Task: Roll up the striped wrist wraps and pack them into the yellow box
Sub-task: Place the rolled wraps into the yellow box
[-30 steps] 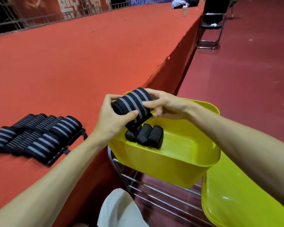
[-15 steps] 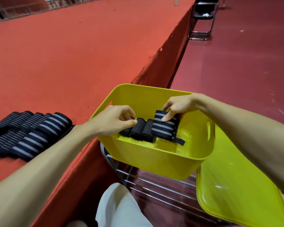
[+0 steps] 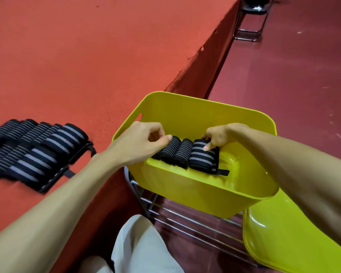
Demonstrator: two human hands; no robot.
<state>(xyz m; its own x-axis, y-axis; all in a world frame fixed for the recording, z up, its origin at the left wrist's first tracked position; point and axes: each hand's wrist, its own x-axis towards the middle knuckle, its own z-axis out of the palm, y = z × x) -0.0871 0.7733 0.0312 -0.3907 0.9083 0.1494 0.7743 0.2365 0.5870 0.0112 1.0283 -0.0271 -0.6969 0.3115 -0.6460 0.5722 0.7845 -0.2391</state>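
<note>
Wrist wrap (image 3: pixel 202 156): rolled, black with grey stripes, strap tail sticking out at the near end. Lies in yellow box (image 3: pixel 205 187), rightmost in a row, touching other rolled wraps (image 3: pixel 176 152). Right hand (image 3: pixel 222 135) pinches its far end, fingers curled. Left hand (image 3: pixel 140 142) curled at leftmost roll; grip unclear. Unrolled wraps (image 3: pixel 39 150) piled on red platform (image 3: pixel 87 66).

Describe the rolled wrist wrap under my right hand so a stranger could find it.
Find the yellow box on the wire rack. Among the rolls lined up inside, the rolled wrist wrap is rightmost, gripped by the right hand. Unlike its finely striped neighbours, it has broad grey bands and a loose black strap tail.
</note>
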